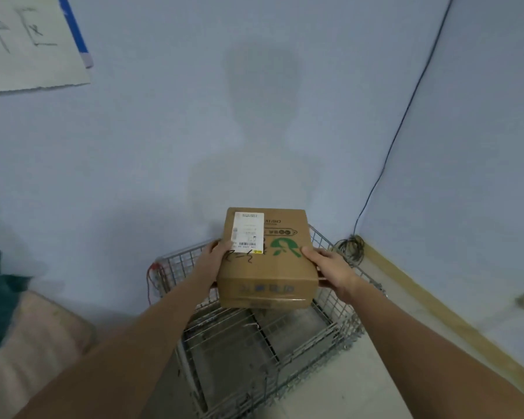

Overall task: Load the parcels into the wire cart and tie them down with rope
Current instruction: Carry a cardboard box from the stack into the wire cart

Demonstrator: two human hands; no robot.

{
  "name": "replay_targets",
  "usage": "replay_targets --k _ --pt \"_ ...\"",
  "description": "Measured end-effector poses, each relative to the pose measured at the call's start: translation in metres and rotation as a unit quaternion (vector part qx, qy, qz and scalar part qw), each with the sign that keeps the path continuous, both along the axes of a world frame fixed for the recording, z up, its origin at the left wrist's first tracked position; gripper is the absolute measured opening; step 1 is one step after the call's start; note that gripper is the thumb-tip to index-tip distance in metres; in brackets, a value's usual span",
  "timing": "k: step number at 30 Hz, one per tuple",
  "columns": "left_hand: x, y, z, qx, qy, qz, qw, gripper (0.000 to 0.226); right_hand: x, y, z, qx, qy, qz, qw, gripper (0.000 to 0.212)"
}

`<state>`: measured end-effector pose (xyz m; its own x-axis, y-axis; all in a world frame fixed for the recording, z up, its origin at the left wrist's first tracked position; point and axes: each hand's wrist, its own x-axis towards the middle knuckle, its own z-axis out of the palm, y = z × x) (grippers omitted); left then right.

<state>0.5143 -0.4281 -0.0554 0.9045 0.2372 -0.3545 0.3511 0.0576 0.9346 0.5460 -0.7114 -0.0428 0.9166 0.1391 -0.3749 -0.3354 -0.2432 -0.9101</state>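
A pale blue wall [164, 146] fills most of the view, with a thin dark cable [406, 110] running down its right corner. Below stands a wire cart [339, 313], its mesh basket open at the top. A brown cardboard parcel [265, 267] is held in the air above the cart's far half. The left hand [214, 258] grips its left side and the right hand [330, 267] its right, thumbs on top; the other fingers seem to curl underneath, hidden. A white shipping label [248, 232] sits on the parcel's top.
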Motion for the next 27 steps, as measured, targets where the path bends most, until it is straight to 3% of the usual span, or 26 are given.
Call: replay_targets --k 8,15,23,27 --pt "0.098 -0.122 -0.018 -0.009 0.027 -0.048 0.998 0.055 0.058 -0.12 -0.01 0.026 0.016 -0.097 0.995 0.04" --pt "0.169 -0.194 -0.042 0.012 0.036 -0.021 0.999 0.049 0.155 -0.196 -0.028 0.0 0.046 -0.058 0.997 0.038" --pt "0.197 -0.199 -0.065 -0.012 0.075 0.073 0.994 0.048 0.25 -0.183 -0.064 0.01 0.082 0.042 0.996 0.04" --pt "0.213 -0.185 -0.087 0.009 0.105 0.067 0.992 0.052 0.284 -0.154 -0.103 0.012 0.115 0.062 0.991 0.042"
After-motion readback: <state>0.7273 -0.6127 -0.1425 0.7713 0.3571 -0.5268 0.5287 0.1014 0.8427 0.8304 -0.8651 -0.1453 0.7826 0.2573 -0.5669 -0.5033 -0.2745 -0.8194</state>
